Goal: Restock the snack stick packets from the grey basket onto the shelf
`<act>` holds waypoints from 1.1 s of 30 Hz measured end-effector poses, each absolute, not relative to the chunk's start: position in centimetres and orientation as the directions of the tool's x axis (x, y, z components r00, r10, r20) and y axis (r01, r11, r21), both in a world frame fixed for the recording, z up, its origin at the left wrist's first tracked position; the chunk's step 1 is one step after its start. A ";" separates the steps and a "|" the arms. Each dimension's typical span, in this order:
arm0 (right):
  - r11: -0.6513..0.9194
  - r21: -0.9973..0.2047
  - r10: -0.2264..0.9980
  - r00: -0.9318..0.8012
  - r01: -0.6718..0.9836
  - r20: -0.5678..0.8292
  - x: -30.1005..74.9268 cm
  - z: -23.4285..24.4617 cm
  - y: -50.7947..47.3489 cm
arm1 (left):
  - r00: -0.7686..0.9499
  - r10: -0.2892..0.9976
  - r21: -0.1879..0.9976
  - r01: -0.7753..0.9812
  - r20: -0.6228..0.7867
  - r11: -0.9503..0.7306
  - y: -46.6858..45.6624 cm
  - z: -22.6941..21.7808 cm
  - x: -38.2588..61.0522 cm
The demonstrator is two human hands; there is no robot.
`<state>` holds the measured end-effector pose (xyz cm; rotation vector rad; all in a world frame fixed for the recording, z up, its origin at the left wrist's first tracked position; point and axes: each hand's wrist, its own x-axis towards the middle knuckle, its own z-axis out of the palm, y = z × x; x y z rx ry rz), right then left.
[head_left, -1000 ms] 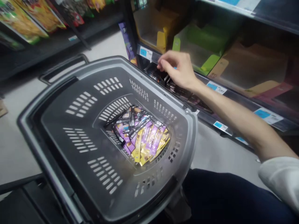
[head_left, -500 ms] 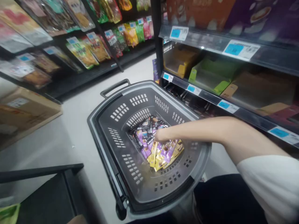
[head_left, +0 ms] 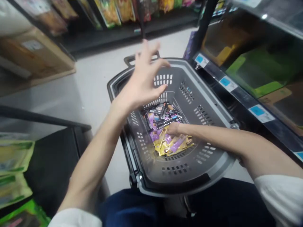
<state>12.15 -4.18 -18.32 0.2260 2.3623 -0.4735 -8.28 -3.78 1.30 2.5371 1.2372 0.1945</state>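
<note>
A grey plastic shopping basket [head_left: 151,181] with slotted walls stands in front of me. On its floor lies a heap of small snack packets [head_left: 163,121], black, purple and yellow. My right hand [head_left: 174,129] reaches down inside and touches the packets. Its fingers point downward among the wrappers, and their tips are hidden. Over the basket's far left side my left hand [head_left: 148,75] hangs in the air, fingers spread, holding nothing. It is slightly blurred and covers part of the rim. Beyond it shows a small black handle [head_left: 129,60] on the basket's far end.
On the right stands a shelf with price tags [head_left: 258,110] and green and brown open boxes [head_left: 260,69]. Bagged snacks [head_left: 110,12] hang on the far rack. A cardboard box [head_left: 38,56] sits at upper left. At lower left, a black shelf [head_left: 54,167] bears green-edged packs.
My left hand has come up into view over the basket, fingers spread. My right hand stays in among the packets. The view has tilted down, and the basket sits further right.
</note>
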 end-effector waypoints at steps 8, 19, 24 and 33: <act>0.940 -0.142 0.173 -0.794 0.309 -0.582 10.3 -10.4 -0.9 | 0.525 0.829 0.369 0.821 -0.192 -0.435 -2.2 -3.8 -8.8; 0.605 -0.679 0.296 -0.909 0.415 -0.293 14.1 -3.6 1.4 | 0.608 0.789 0.636 0.574 0.092 -0.516 -3.0 -2.5 -7.9; 0.580 -0.631 0.484 -0.841 0.516 -0.243 14.2 -4.0 1.9 | 0.592 0.806 0.523 0.685 0.008 -0.508 -2.5 -3.0 -7.9; 0.553 -0.628 0.567 -0.800 0.548 -0.198 14.4 -3.8 1.7 | 0.639 0.761 0.463 0.710 -0.107 -0.531 -2.8 -3.2 -7.7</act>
